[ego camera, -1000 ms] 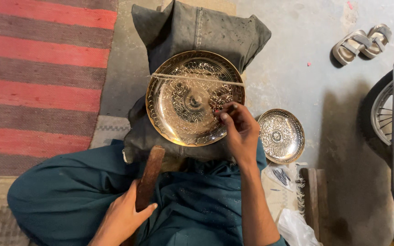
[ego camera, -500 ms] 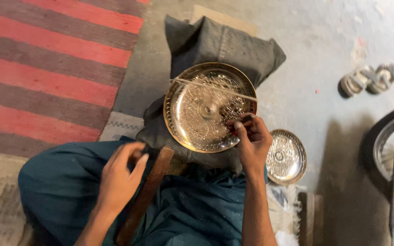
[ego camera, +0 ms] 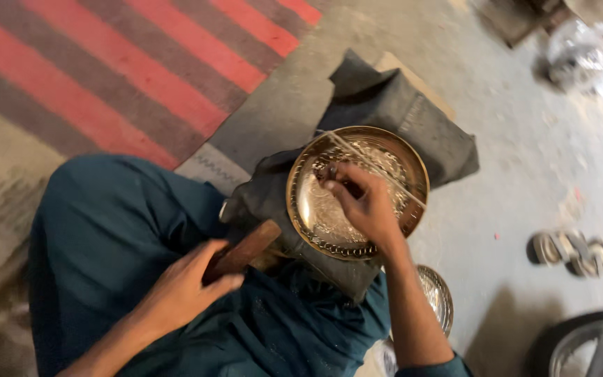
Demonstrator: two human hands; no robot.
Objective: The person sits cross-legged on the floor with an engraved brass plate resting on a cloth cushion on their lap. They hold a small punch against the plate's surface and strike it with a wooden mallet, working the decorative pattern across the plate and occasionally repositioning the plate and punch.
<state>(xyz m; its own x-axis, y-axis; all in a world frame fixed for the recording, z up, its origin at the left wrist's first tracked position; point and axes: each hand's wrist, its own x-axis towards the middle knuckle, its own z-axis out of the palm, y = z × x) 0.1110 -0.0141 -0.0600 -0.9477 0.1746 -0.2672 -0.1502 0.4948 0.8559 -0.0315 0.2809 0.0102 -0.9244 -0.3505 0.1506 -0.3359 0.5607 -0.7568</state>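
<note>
A: From the head camera, where is your right hand (ego camera: 366,204)?

B: It lies over the brass plate (ego camera: 315,216), fingers pinched narrow on a thin dark tool (ego camera: 331,174) whose tip meets the plate's engraved face. The plate sits right under that hand, partly covered by it, so you see only its left half, its near rim and its far edge.

A: And your left hand (ego camera: 188,285)?

B: It is closed round a brown wooden handle (ego camera: 244,250), low and to the left of the plate. The handle's far end comes just beside the plate's near-left rim; whether it touches the rim I cannot tell.

A: What does the plate rest on?

B: On a bundle of dark grey cloth (ego camera: 399,119) that lies on the concrete floor (ego camera: 525,160), in front of your lap in teal clothing (ego camera: 106,230).

A: How does the plate look?

B: Round, golden and shiny, with a raised rim and fine engraved patterning over the middle. A thin pale line, perhaps a wire or string, crosses its upper part at a slant.

A: Anything else near you?

B: A smaller silver-coloured plate (ego camera: 441,297) lies on the floor behind your right forearm. A red and grey striped rug (ego camera: 106,70) lies to the left, a pair of sandals (ego camera: 570,251) to the right, well apart from the plate.
</note>
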